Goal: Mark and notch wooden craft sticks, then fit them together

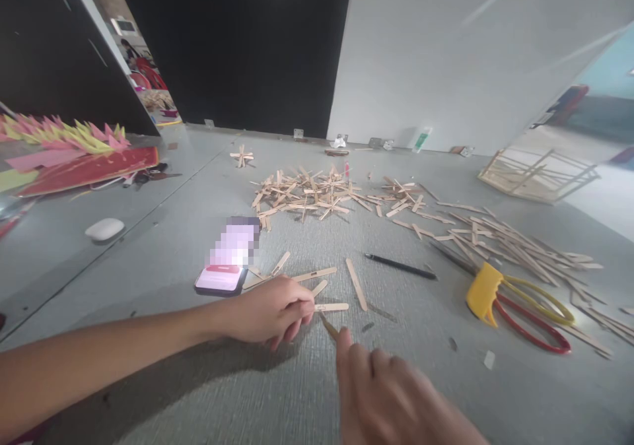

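Observation:
My left hand (275, 309) is closed on a wooden craft stick (333, 307), pressing it low over the grey surface. A small dark marking shows on the stick near my fingertips. My right hand (391, 392) is closed around a thin, brownish tool with a narrow tip (329, 326); its exact kind I cannot make out. The tip reaches close to the held stick, though contact is unclear. Behind my left hand lie a notched craft stick (312, 274) and several others. One loose craft stick (356, 284) lies to the right of them.
A lit phone (222, 281) lies behind my left forearm. Beyond are a heap of short sticks (302, 191), a black pen-like tool (401, 266), yellow-and-red-handled pliers or cutters (485, 293) and long strips (515, 243). A white mouse-like object (104, 229) sits left; a stick frame (539, 174) stands right.

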Demonstrator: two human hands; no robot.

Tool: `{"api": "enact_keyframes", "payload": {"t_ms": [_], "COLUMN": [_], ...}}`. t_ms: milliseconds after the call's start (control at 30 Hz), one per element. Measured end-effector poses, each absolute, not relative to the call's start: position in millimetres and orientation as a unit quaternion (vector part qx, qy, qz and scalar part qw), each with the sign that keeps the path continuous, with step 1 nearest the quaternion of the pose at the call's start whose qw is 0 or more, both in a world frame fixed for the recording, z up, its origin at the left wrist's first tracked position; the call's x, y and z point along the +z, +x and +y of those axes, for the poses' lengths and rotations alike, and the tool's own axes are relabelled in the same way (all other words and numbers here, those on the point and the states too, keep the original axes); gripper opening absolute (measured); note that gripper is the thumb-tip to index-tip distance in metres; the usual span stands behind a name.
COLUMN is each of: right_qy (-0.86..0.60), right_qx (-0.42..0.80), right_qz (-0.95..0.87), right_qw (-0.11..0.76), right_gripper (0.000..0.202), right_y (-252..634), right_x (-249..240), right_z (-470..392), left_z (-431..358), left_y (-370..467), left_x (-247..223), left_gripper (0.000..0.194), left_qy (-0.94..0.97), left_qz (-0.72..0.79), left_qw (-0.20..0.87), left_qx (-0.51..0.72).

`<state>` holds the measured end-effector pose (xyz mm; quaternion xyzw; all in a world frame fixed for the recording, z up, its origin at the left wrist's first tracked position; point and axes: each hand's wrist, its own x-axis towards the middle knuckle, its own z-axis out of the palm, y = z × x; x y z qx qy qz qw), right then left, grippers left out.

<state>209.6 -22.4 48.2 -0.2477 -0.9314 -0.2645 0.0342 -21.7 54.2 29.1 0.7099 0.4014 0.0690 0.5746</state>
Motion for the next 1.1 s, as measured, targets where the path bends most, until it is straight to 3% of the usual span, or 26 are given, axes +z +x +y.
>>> {"api": "enact_keyframes", "payload": {"t_ms": [100, 200, 267, 500, 600, 700, 800, 967, 1100], "right_qy": [-0.216, -0.183, -0.164, -0.236, -0.282, -0.301, -0.275, -0.167, -0.156], "right_qx": [-0.17, -0.04, -0.025, -0.227, -0.285, -0.285, -0.28, -0.128, -0.136], "right_qz": [-0.958, -0.98, -0.982, -0.94, -0.915, -0.91, -0.919, -0.973, -0.974], "right_qw": [0.083, 0.069, 0.086, 0.095, 0.039, 0.015, 0.042, 0.091, 0.097], "right_gripper": [0.04, 0.042, 0.039, 0.037, 0.037, 0.035, 0.035, 0.04, 0.035], "right_y": [242, 275, 285, 237, 204, 190, 206, 262, 270], "right_x": [38, 26, 21, 35, 43, 44, 38, 26, 27], "right_z": [5, 38, 50, 3, -26, -35, -20, 36, 51], "left_z": [55, 55, 55, 55, 54, 54, 54, 54, 52], "left_y": [-23, -23, -23, -23, -22, -21, -21, -20, -21], "left_x": [30, 30, 29, 27, 27, 27, 26, 25, 25], "left_gripper": [0.031, 0.036, 0.037, 0.035, 0.033, 0.032, 0.033, 0.038, 0.042], "left_qy": [0.71, 0.709, 0.708, 0.707, 0.705, 0.703, 0.703, 0.708, 0.71], "left_qz": [0.393, 0.39, 0.393, 0.398, 0.405, 0.412, 0.413, 0.413, 0.414], "left_qw": [0.58, 0.583, 0.582, 0.579, 0.577, 0.575, 0.572, 0.565, 0.561], "left_qx": [0.074, 0.074, 0.074, 0.078, 0.076, 0.077, 0.083, 0.093, 0.1]}}
